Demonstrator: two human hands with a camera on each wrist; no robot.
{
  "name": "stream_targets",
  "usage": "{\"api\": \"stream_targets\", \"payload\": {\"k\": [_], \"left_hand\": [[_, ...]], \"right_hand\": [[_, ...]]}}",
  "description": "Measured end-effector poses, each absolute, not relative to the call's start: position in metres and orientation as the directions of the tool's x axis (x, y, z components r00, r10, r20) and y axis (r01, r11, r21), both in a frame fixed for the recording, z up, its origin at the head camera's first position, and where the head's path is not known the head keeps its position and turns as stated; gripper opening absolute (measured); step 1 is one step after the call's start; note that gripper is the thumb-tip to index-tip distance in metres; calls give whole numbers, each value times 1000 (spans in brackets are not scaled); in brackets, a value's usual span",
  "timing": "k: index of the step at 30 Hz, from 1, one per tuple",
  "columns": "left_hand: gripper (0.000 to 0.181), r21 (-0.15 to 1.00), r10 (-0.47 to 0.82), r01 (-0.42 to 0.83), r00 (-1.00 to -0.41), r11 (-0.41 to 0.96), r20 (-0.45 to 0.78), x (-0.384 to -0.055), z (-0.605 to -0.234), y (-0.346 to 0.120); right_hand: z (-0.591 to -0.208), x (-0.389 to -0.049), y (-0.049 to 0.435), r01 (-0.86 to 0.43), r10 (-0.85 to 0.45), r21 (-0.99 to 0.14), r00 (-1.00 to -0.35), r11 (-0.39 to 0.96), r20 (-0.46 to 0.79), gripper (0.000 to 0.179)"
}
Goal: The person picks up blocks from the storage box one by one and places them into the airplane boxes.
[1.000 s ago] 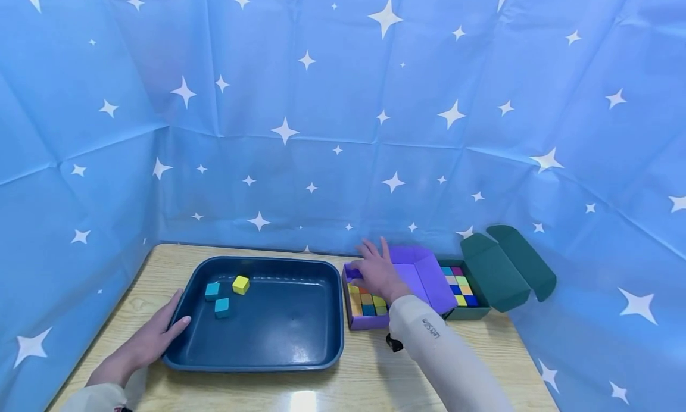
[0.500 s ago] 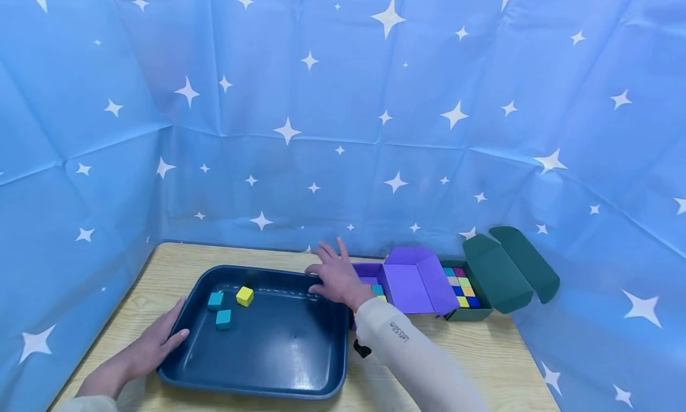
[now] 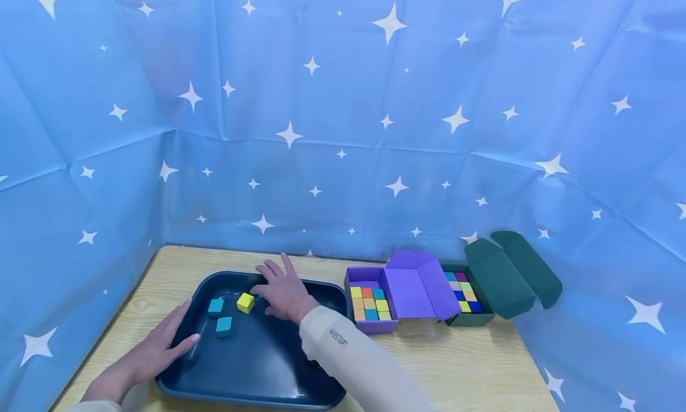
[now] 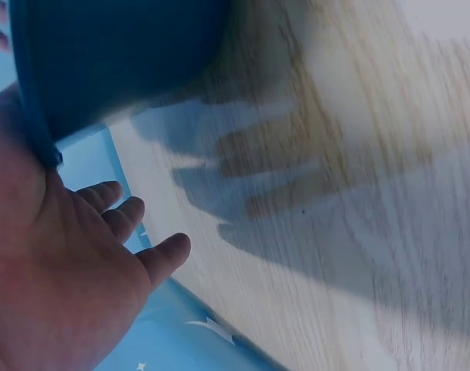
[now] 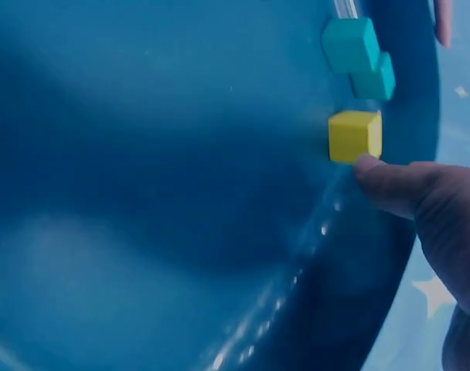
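Note:
My left hand (image 3: pixel 150 351) grips the left rim of a dark blue tray (image 3: pixel 241 376), thumb over the edge and the other fingers outside. In the left wrist view the tray's wall (image 4: pixel 119 62) sits in the crook of that hand, with several fingers extended beyond it. Inside the tray at the left lie a yellow cube (image 3: pixel 245 303) and two teal cubes (image 3: pixel 215 306). My right hand (image 3: pixel 284 294) reaches over the tray with its fingers spread, just right of the yellow cube. In the right wrist view a fingertip (image 5: pixel 368 165) is right at the cube's edge.
To the right of the tray stands an open purple box (image 3: pixel 375 327) with coloured cubes in rows. Beside it is an open green box (image 3: pixel 471 320), also holding coloured cubes. A blue starry cloth (image 3: pixel 343 102) hangs around the wooden table (image 3: pixel 455 370).
My right hand has moved left from the purple box, across the tray's right side, to the yellow cube. The tray has shifted toward me, with my left hand still at its rim.

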State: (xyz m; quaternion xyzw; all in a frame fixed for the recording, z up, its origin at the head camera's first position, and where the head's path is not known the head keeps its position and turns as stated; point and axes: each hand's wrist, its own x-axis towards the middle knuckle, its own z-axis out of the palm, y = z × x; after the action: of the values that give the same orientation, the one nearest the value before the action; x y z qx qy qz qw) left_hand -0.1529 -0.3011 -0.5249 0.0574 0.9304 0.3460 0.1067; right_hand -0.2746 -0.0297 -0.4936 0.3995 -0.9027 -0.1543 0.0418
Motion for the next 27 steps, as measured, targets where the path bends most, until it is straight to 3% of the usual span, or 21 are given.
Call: {"api": "stream_targets", "payload": {"k": [13,20,27], "left_hand": [[88,638,163,-4,-966,770,-203,-156,-526,-299],[89,650,160,-36,-958,759,-240,-156,-525,-298],[86,652,157,-12,-967,758,-200,-155,-527,-300]], "right_hand": [[-504,-273,-59,-653,-674,458,-725,603,-145,68],[-511,-273,-60,-649,-672,440,-729,621,-128,57],[-515,-275,-65,-654,-684,383,-726,652,-75,41]]}}
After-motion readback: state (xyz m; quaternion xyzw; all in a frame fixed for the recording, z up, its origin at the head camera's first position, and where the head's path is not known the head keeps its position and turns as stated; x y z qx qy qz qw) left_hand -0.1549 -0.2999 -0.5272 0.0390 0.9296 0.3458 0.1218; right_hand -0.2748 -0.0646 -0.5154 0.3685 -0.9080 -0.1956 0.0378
